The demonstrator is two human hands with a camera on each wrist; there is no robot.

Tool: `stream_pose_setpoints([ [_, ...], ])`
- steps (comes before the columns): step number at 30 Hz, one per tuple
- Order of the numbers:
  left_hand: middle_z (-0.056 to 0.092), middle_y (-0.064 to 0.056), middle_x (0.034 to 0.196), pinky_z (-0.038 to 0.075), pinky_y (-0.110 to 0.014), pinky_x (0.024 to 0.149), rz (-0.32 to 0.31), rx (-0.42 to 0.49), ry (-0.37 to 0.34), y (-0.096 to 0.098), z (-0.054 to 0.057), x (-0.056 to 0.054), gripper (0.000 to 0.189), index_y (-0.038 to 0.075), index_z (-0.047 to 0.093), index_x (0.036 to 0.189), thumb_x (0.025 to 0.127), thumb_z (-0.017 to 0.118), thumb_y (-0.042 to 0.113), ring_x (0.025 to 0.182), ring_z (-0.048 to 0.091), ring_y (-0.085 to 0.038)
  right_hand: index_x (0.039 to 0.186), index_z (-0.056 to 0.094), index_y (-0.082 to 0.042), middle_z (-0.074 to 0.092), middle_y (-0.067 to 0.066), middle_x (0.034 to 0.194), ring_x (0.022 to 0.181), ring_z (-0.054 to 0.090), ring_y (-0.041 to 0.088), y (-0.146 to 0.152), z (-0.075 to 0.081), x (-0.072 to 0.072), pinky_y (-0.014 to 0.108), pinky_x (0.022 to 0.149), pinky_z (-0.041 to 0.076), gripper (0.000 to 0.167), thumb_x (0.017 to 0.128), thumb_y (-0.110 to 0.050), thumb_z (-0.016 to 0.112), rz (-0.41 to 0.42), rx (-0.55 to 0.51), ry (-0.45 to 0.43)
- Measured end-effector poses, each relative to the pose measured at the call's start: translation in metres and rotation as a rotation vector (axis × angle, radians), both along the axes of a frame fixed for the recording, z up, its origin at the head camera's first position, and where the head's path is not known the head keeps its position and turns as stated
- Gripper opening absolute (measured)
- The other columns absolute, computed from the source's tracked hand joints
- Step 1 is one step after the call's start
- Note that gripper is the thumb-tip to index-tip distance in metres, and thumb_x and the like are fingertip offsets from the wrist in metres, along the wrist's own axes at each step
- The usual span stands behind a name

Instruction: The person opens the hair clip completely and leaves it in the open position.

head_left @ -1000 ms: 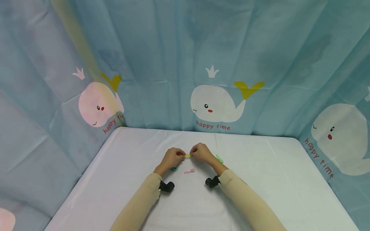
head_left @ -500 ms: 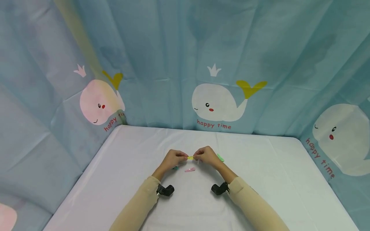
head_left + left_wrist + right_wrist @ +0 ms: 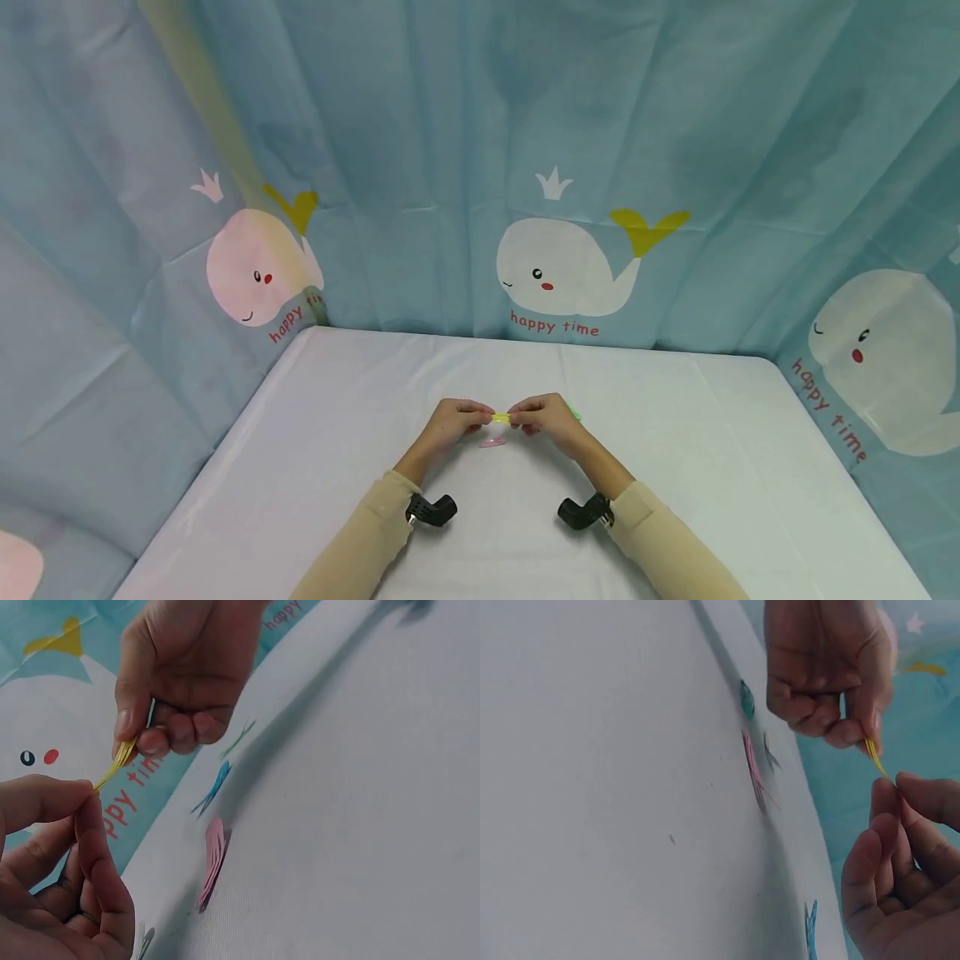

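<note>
Both hands pinch one yellow snap hair clip (image 3: 500,417), raised over the white table. My left hand (image 3: 453,420) holds one end between thumb and index finger. The other end sits between the thumb and fingers of my right hand (image 3: 547,418). Most of the clip's ends are covered by fingertips. On the tabletop, nearer me, lies a pink hair clip (image 3: 214,862). Close by in the left wrist view are a blue clip (image 3: 213,787) and a green clip (image 3: 238,739). A teal clip (image 3: 747,700) shows in the right wrist view.
A small pale clip (image 3: 770,754) lies beside the pink one. The white-covered table (image 3: 675,467) is bounded by a blue curtain (image 3: 420,167) printed with whales at the back and sides. Black wrist cameras stick out from both sleeves.
Both hands have come toward me and slightly right with the yellow clip still between them. The right hand now partly covers the green clip, and the left hides the teal one in the head view.
</note>
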State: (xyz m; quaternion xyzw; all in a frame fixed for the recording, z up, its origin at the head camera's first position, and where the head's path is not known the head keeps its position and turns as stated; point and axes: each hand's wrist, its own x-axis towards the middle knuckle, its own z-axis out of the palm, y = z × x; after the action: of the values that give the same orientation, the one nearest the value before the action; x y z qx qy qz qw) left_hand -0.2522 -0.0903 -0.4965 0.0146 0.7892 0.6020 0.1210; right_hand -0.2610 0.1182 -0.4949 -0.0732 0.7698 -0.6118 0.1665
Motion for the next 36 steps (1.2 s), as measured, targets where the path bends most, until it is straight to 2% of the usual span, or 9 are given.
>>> stream_pose_setpoints([
  [3, 0.073, -0.001, 0.087, 0.049, -0.023, 0.069, 0.002, 0.075, -0.032, 0.002, -0.001, 0.002, 0.021, -0.002, 0.075, 0.099, 0.086, 0.071, 0.013, 0.075, 0.058, -0.008, 0.102, 0.070, 0.010, 0.071, 0.000, 0.077, 0.067, 0.059, 0.012, 0.003, 0.000, 0.005, 0.024, 0.065, 0.050, 0.026, 0.087, -0.011, 0.069, -0.008, -0.074, -0.044],
  [9, 0.074, -0.003, 0.089, 0.053, -0.024, 0.075, -0.033, 0.198, -0.104, 0.005, 0.000, 0.007, 0.024, -0.006, 0.071, 0.107, 0.090, 0.066, 0.010, 0.080, 0.064, -0.008, 0.106, 0.066, 0.016, 0.071, 0.000, 0.075, 0.066, 0.059, 0.010, 0.005, 0.003, 0.013, 0.023, 0.063, 0.051, 0.028, 0.089, -0.006, 0.066, -0.059, -0.175, -0.107],
  [15, 0.072, 0.001, 0.085, 0.056, -0.024, 0.077, -0.057, 0.308, -0.159, 0.005, -0.002, 0.009, 0.029, -0.009, 0.068, 0.112, 0.090, 0.066, 0.009, 0.079, 0.064, -0.008, 0.110, 0.062, 0.018, 0.070, -0.001, 0.074, 0.064, 0.058, 0.008, 0.006, 0.007, 0.018, 0.021, 0.062, 0.050, 0.032, 0.090, -0.007, 0.065, -0.074, -0.217, -0.146],
  [24, 0.073, -0.001, 0.088, 0.055, -0.037, 0.091, -0.096, 0.442, -0.219, 0.006, -0.003, 0.010, 0.036, -0.014, 0.060, 0.121, 0.092, 0.063, 0.007, 0.081, 0.066, -0.009, 0.107, 0.065, 0.015, 0.071, 0.000, 0.075, 0.067, 0.060, 0.008, 0.007, 0.007, 0.019, 0.022, 0.064, 0.052, 0.027, 0.091, -0.007, 0.063, -0.096, -0.241, -0.176],
  [30, 0.073, -0.002, 0.087, 0.056, -0.035, 0.087, -0.071, 0.516, -0.249, 0.006, -0.003, 0.010, 0.034, -0.016, 0.059, 0.121, 0.091, 0.061, 0.002, 0.073, 0.061, -0.006, 0.109, 0.064, 0.015, 0.071, -0.001, 0.076, 0.068, 0.062, 0.008, 0.005, 0.006, 0.019, 0.021, 0.065, 0.053, 0.027, 0.092, -0.006, 0.062, -0.096, -0.267, -0.178],
  [36, 0.071, -0.001, 0.083, 0.050, -0.047, 0.097, -0.055, 0.558, -0.276, 0.006, -0.001, 0.011, 0.036, -0.018, 0.054, 0.125, 0.092, 0.057, -0.001, 0.069, 0.056, -0.006, 0.112, 0.060, 0.018, 0.070, 0.000, 0.077, 0.068, 0.060, 0.008, 0.002, 0.007, 0.022, 0.021, 0.065, 0.052, 0.029, 0.093, -0.003, 0.060, -0.085, -0.305, -0.181],
])
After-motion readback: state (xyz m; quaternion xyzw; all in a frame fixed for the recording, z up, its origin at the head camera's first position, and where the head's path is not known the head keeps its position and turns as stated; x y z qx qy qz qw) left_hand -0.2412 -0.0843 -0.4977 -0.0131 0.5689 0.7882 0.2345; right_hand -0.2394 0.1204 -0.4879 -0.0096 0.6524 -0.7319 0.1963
